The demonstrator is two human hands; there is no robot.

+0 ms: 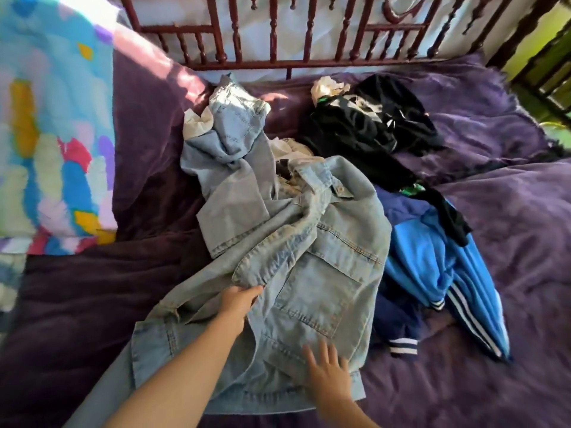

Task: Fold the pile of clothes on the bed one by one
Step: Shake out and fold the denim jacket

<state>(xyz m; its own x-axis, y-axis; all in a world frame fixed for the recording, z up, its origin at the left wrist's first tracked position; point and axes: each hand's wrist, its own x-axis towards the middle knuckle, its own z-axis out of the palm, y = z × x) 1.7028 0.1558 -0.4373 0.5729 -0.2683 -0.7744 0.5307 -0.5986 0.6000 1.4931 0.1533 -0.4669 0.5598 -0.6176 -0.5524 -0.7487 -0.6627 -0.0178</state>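
A light-blue denim jacket (324,267) lies spread on the purple bed cover, front pocket up. My left hand (238,304) grips a folded edge of the jacket near its middle. My right hand (327,370) lies flat with straight fingers on the jacket's lower hem. Behind the jacket sit light denim jeans (228,140), crumpled, with white cloth under them. A black garment (370,125) lies at the back right. A bright blue track garment (438,267) with white stripes lies to the right of the jacket.
The purple bed cover (509,304) stretches on all sides. A colourful patterned blanket (52,134) is bunched at the left. A dark red wooden rail (278,41) runs along the far side. A navy piece with a striped cuff (401,347) lies beside the jacket.
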